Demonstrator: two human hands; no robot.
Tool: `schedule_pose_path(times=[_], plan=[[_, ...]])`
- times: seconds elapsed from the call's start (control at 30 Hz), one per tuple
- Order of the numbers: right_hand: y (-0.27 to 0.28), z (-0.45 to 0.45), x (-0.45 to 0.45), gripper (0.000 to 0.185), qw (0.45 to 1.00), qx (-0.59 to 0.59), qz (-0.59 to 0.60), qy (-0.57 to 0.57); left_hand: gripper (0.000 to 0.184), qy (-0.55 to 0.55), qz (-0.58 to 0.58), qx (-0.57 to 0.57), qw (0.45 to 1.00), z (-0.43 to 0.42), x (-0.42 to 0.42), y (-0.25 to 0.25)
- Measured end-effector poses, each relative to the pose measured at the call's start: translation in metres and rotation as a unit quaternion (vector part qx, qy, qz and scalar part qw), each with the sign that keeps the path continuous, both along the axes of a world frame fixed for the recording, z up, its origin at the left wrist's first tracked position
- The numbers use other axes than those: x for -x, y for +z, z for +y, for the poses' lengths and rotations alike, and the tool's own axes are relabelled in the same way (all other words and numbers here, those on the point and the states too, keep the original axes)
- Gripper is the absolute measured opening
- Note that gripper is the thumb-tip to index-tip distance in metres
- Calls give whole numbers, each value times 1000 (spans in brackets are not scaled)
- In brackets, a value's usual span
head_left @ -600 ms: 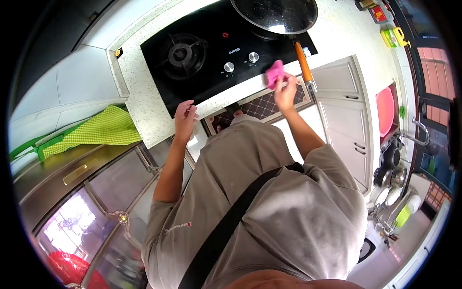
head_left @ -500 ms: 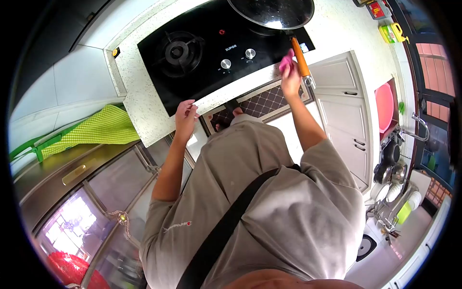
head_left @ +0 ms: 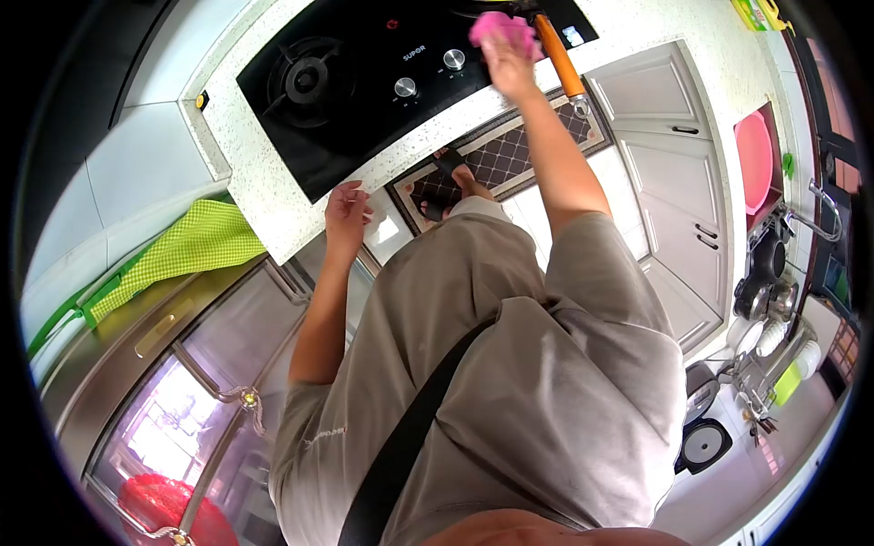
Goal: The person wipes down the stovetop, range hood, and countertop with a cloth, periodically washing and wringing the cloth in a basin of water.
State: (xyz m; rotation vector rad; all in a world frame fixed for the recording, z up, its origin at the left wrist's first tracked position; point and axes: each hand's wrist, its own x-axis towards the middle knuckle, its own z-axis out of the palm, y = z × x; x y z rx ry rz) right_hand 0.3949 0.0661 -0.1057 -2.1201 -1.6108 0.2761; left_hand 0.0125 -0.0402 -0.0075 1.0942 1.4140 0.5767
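Note:
A pink cloth (head_left: 510, 33) lies under my right hand (head_left: 508, 65), which presses on it at the right part of the black gas stove (head_left: 364, 118), beside the pan's orange handle (head_left: 560, 56). The fingers are partly blurred and lie over the cloth. My left hand (head_left: 348, 211) is near the counter's front edge, fingers loosely curled and apart, holding nothing. Two metal knobs (head_left: 453, 60) sit left of the cloth. Only the lower edge of the pan shows at the top of the view.
A burner grate (head_left: 309, 82) stands on the stove's left. A green checked cloth (head_left: 196, 241) hangs at the left. White cabinets (head_left: 674, 182), a pink basin (head_left: 754, 162) and a dish rack (head_left: 760, 382) are on the right. A patterned mat (head_left: 510, 155) lies on the floor.
My right hand has moved up and left with the pink cloth, from the pan handle onto the stove top. The view has shifted, so most of the pan is out of frame.

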Motion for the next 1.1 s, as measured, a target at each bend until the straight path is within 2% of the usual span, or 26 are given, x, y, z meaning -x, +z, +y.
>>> schedule_pose_path(times=[0.07,0.13,0.2,0.23,0.3,0.33,0.43,0.47,0.53,0.57,0.63,0.7,0.8,0.83,0.93,1.0,1.03,1.07,1.1], plan=[[-7,-14,-30,48,997,-47,36,-39,22,10,-2,-5,1000,2,-2,10],[-11,-20,-48,41,993,-101,-50,-46,22,29,-4,-10,1000,-1,-2,15],[-10,-17,-42,39,989,-114,-57,-78,22,26,-5,-17,1000,-5,-4,17],[-14,-20,-32,39,989,-118,-57,-74,22,29,-6,-21,999,-8,-4,15],[-18,-25,-10,39,979,-170,-115,8,22,24,-2,-17,1000,-10,1,8],[-10,-32,1,41,978,-140,-144,56,23,28,-8,-20,999,-12,1,6],[-6,-48,2,41,983,-135,-21,121,24,18,-18,-14,1000,-17,-3,5],[-3,-48,0,41,983,-137,-23,123,24,17,-19,-18,1000,-17,-4,2],[1,-42,0,52,995,-46,13,90,23,13,-13,-27,999,-18,-5,2],[2,-32,4,52,994,-50,12,93,23,6,-5,-33,999,-17,-6,1],[15,-7,29,66,994,87,69,-8,23,5,-11,-36,999,-17,-5,0],[36,15,40,70,978,145,145,32,23,11,-17,-37,999,-19,-7,0],[43,55,59,78,961,196,174,83,23,32,-19,-35,999,-18,-10,2],[52,64,67,80,954,218,175,105,23,42,-18,-37,998,-17,-9,2],[29,97,92,79,947,241,152,149,23,79,-23,-38,996,-17,-10,3],[15,123,108,76,958,203,42,200,23,76,-4,-57,995,-14,-8,5],[28,127,116,70,958,220,43,182,23,102,-39,-64,992,-17,-2,-15],[31,140,115,68,962,201,38,179,16,122,-76,-57,988,-14,-12,-12],[26,156,113,66,966,186,34,176,17,133,-64,-66,987,-12,-19,-20]])
